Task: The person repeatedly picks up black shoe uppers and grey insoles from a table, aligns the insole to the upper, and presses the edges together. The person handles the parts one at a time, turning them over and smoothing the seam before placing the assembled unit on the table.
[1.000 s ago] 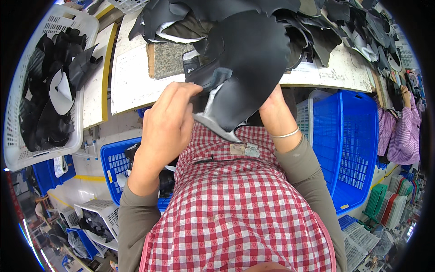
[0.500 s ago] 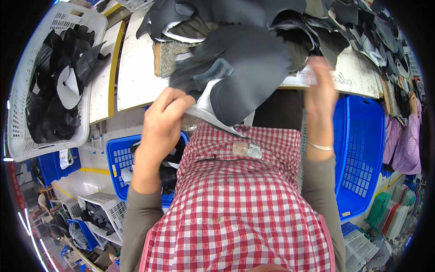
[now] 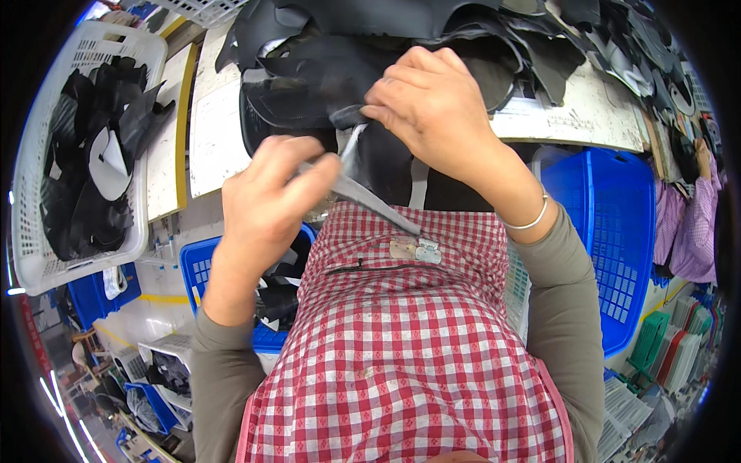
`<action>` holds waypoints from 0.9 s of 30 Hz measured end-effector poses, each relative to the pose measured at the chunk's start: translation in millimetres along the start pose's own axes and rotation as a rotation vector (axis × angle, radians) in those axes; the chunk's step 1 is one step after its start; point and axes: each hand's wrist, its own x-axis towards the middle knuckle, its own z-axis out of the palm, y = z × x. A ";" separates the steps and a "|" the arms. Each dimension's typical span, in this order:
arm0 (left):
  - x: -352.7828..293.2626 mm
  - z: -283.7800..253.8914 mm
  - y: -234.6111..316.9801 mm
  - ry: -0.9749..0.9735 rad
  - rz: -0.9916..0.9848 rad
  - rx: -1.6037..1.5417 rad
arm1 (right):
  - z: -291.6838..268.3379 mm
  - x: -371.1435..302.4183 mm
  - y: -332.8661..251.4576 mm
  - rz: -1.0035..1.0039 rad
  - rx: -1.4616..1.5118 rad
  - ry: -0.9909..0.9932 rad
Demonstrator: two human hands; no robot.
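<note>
Head view: grips a black piece (image 3: 386, 158) of smooth, leather-like sheet between the fingers of two bare hands, directly ahead of the body and partly over the near edge of the surface (image 3: 212, 147). With the left hand (image 3: 270, 189), slightly blurred, pinches the end of the grey border strip (image 3: 374, 204), fingers bent and nearly closed against the thumb. With the right hand (image 3: 432, 108), higher and farther forward, presses thumb and forefinger closely together on a dark fold of the same piece, other fingers curled in. Between the hands, a narrow glimpse of white lining.

On the right wrist, a thin pale bracelet (image 3: 531, 220); along both forearms, olive-brown sleeves. Below the hands, a red-and-white checked apron (image 3: 401, 339).

Beyond the fingers, across the back of the surface, a heap of similar black pieces (image 3: 355, 17). To the left, a white basket (image 3: 31, 255) full of dark pieces. Lower, beside the apron, a blue crate (image 3: 193, 266) with black and white scraps; to the right, a tall blue bin (image 3: 617, 255). At the far right, a co-worker's purple checked sleeve (image 3: 697, 231).
</note>
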 end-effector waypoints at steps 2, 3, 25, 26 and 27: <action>-17.3 9.9 2.9 0.228 -0.172 -0.094 | 5.8 -0.2 0.0 0.020 0.020 0.054; -29.1 15.0 12.3 0.295 -0.419 -0.375 | 10.1 -0.4 -1.3 0.024 0.030 0.066; 79.1 66.3 9.4 0.239 -0.140 -0.489 | -28.0 -159.1 26.5 1.353 1.561 0.526; 77.6 65.7 11.6 0.254 -0.144 -0.513 | -21.5 -164.4 16.5 1.481 1.528 0.426; 78.5 63.3 11.4 0.264 -0.133 -0.524 | -15.7 -165.2 9.9 1.477 1.615 0.337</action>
